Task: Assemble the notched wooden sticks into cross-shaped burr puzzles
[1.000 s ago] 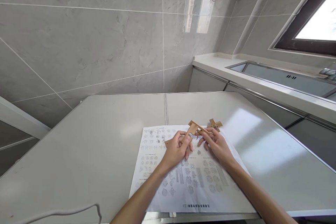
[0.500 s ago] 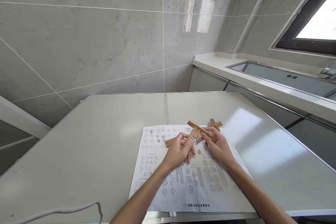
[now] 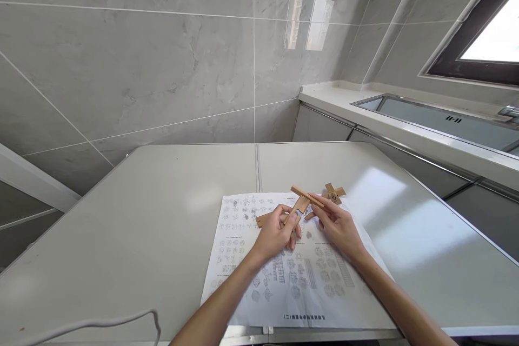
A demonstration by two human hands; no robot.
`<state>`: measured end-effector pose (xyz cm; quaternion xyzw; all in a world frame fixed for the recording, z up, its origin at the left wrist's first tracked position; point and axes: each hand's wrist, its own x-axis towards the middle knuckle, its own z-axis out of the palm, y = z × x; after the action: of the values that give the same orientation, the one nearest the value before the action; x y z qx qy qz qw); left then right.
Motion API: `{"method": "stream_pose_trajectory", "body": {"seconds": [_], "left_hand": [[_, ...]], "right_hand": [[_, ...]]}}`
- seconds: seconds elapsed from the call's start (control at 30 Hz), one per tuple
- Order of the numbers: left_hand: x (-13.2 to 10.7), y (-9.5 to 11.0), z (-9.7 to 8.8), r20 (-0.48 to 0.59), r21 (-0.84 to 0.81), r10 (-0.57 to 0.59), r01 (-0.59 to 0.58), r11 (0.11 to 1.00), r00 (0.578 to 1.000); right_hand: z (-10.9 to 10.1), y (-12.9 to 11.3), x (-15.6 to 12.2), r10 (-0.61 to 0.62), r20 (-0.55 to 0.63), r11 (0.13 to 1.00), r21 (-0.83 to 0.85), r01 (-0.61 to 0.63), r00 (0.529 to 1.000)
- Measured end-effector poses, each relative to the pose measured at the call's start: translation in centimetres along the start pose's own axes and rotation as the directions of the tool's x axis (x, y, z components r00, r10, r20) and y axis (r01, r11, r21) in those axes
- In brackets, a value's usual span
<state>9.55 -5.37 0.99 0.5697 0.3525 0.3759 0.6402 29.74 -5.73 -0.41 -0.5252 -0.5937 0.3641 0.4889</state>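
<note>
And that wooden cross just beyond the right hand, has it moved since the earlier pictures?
No. Judged against the seam in the table, the wooden cross sits in the same place; only the whole view has shifted slightly.

The left hand (image 3: 274, 234) and the right hand (image 3: 339, 228) are both bare, uncovered from fingertip to wrist (image 3: 253, 258). The left forearm (image 3: 233, 292) and the right forearm (image 3: 390, 294) are likewise bare down to the lower edge of the view, where each is cut off; clothing higher up lies out of sight. Build is slim — both forearms taper evenly, and the visible fingers (image 3: 330, 203) are slender. Surfaces appear smooth at this range. Nails and fine skin detail — too small to determine.
</note>
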Motion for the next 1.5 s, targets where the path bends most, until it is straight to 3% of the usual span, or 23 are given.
{"method": "stream_pose_trajectory", "body": {"seconds": [0.3, 0.73, 1.5], "left_hand": [[-0.07, -0.04, 0.01, -0.035, 0.002, 0.009, -0.009, 1.000, 0.999], [-0.18, 0.23, 0.02, -0.037, -0.006, 0.015, -0.015, 1.000, 0.999], [-0.12, 0.03, -0.04, -0.034, -0.012, 0.041, -0.041, 0.999, 0.999]], "right_hand": [[-0.09, -0.77, -0.25, -0.072, 0.013, 0.992, -0.104, 0.073, 0.997], [-0.11, -0.41, -0.11, -0.038, 0.053, 0.999, -0.013, 0.039, 0.998], [0.03, 0.18, -0.51, -0.092, 0.039, 0.990, -0.102, 0.096, 0.995]]}}
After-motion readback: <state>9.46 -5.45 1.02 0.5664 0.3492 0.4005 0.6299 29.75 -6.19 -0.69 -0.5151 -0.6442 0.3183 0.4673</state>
